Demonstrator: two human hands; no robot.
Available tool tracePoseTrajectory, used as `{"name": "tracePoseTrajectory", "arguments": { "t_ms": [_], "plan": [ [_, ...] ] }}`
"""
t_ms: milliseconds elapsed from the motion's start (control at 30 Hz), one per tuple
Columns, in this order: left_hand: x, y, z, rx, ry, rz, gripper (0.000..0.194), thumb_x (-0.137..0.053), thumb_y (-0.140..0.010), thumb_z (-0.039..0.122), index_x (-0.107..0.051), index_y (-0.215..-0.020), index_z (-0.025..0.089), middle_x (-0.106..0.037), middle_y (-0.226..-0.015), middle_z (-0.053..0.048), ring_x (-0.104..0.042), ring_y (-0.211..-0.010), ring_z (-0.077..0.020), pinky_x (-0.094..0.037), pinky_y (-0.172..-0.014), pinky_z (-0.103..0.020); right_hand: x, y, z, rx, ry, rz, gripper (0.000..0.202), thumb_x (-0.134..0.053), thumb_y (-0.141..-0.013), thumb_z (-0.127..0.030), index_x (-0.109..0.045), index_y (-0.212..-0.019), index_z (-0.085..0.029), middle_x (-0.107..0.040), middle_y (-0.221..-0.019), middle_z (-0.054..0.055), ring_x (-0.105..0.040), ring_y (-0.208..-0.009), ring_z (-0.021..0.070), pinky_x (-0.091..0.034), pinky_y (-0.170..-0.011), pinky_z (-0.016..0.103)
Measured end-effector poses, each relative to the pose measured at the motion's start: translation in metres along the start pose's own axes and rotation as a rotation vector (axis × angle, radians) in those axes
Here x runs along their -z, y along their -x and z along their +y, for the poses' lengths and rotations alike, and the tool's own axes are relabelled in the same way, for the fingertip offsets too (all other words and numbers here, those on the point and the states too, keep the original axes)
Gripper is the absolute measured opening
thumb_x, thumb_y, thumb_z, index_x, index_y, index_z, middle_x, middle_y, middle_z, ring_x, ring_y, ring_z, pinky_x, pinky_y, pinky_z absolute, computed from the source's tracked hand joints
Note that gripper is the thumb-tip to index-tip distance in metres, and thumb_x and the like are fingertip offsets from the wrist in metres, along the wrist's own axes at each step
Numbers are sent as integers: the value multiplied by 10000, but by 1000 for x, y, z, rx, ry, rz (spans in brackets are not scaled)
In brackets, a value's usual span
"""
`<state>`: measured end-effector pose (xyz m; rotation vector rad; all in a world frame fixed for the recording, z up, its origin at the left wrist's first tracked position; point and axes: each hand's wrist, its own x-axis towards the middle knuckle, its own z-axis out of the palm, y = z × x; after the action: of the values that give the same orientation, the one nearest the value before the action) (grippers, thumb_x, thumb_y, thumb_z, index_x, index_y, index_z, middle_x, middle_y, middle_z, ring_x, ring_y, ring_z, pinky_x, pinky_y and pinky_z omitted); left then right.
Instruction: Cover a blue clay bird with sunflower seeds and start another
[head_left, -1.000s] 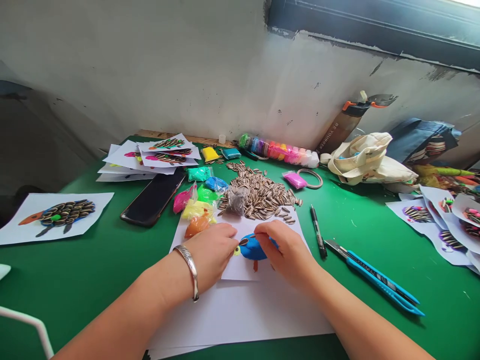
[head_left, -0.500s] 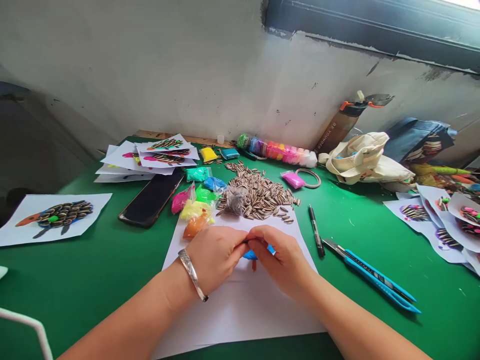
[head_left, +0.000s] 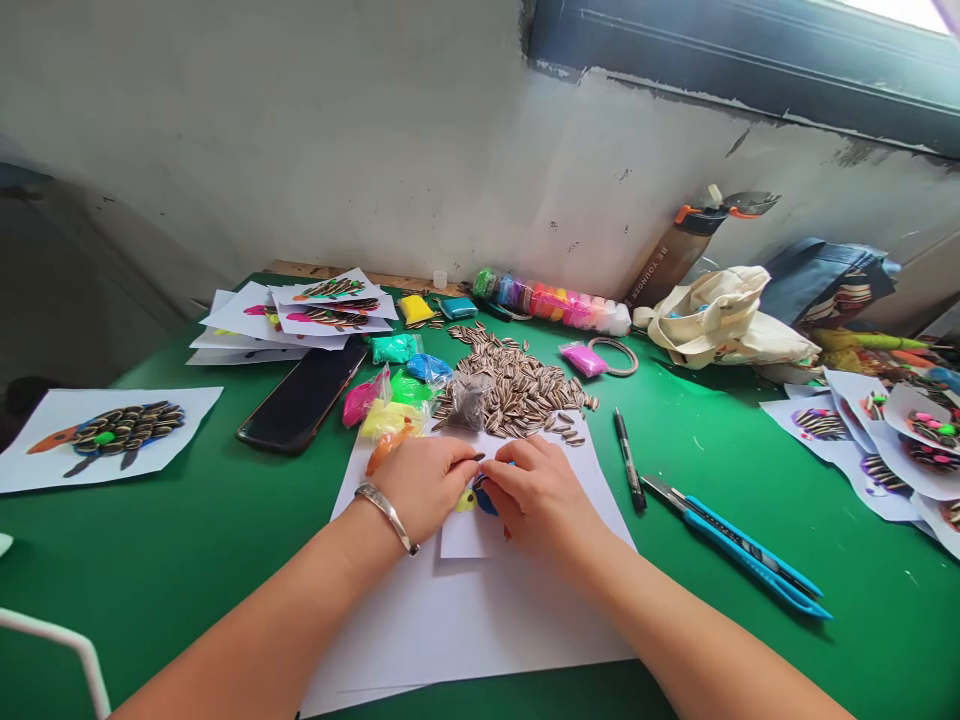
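My left hand [head_left: 420,488], with a silver bracelet at the wrist, pinches a small dark piece [head_left: 478,457] that looks like a sunflower seed. My right hand [head_left: 544,495] is close beside it, its fingers pressed together over a blue clay shape [head_left: 486,500]; what they hold, if anything, is hidden. A yellow clay part [head_left: 466,500] shows between the hands on a small white paper [head_left: 469,543]. That paper lies on larger white sheets [head_left: 487,620]. Behind the hands is a heap of striped sunflower seeds [head_left: 525,385].
Bagged clay [head_left: 394,418] and a phone [head_left: 304,400] lie left of the seeds. A pen [head_left: 630,460] and blue cutter [head_left: 742,550] are at right. Seed pictures [head_left: 127,438] lie at both sides. A bottle [head_left: 671,255] and cloth bag [head_left: 731,320] stand behind.
My hands have parted slightly and shifted a little up, the left one leftward. The yellow clay part and the small paper's lower left now show between and below them.
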<state>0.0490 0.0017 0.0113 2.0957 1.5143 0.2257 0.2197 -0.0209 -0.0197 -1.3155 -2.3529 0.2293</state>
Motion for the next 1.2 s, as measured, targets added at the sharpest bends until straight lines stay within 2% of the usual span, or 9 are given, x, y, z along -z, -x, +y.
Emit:
{"name": "tracePoseTrajectory", "arguments": {
  "t_ms": [167,333,567,700,833,967,1100,1200],
  "plan": [
    [-2,-1,-1,11,-32,18,269,-435,-843,309,-692,-781,261,-707,-751,22,-606,-737,-162,-323,-641,-283,-5,-1,-2,1,13,-29,162,-580,-809,-96,-675,-742,-209,-630,-809,33,-472,-727,148,-323,-664,288],
    [0,-1,2,30,-25,4,271,-433,-844,293,-702,-832,270,-715,-766,19,-614,-755,-164,-339,-666,-284,-7,-4,-2,0,7,-69,164,-541,-858,-118,-669,-796,-198,-610,-794,41,-481,-747,156,-326,-673,286],
    [-1,-1,1,21,-21,26,268,-435,-843,302,-677,-740,247,-698,-720,19,-597,-704,-154,-338,-641,-279,8,-2,-4,-1,41,-107,136,-520,-829,-77,-609,-768,-158,-582,-828,55,-459,-761,168,-343,-686,294],
    [-1,-2,0,15,-10,25,272,-431,-843,308,-663,-718,241,-684,-696,21,-581,-674,-149,-331,-615,-273,14,2,0,-29,6,-82,185,-483,-831,-48,-617,-858,-171,-569,-825,51,-463,-766,174,-365,-704,306],
    [0,-1,-2,35,16,39,284,-425,-841,327,-619,-658,228,-653,-646,19,-557,-644,-150,-330,-591,-266,13,5,4,-46,-105,-35,269,-458,-856,-68,-664,-946,-217,-587,-839,54,-493,-763,175,-399,-674,296],
    [3,-2,-6,58,43,72,289,-425,-836,360,-590,-637,232,-620,-618,19,-545,-644,-157,-339,-579,-256,11,6,5,-147,-323,-12,231,-457,-879,-113,-662,-919,-211,-625,-797,29,-565,-734,154,-455,-641,263],
    [6,-1,-6,65,60,78,276,-434,-830,365,-597,-648,235,-623,-623,18,-548,-648,-158,-345,-589,-254,6,5,3,-189,-497,-84,230,-439,-902,-152,-657,-870,-219,-619,-805,10,-557,-567,94,-460,-496,212],
    [6,0,-4,70,55,72,272,-435,-823,357,-592,-637,236,-626,-626,18,-554,-656,-160,-351,-594,-257,1,2,2,-167,-514,-51,228,-456,-904,-189,-681,-878,-219,-586,-869,49,-556,-613,108,-408,-400,189]
  ]
}}
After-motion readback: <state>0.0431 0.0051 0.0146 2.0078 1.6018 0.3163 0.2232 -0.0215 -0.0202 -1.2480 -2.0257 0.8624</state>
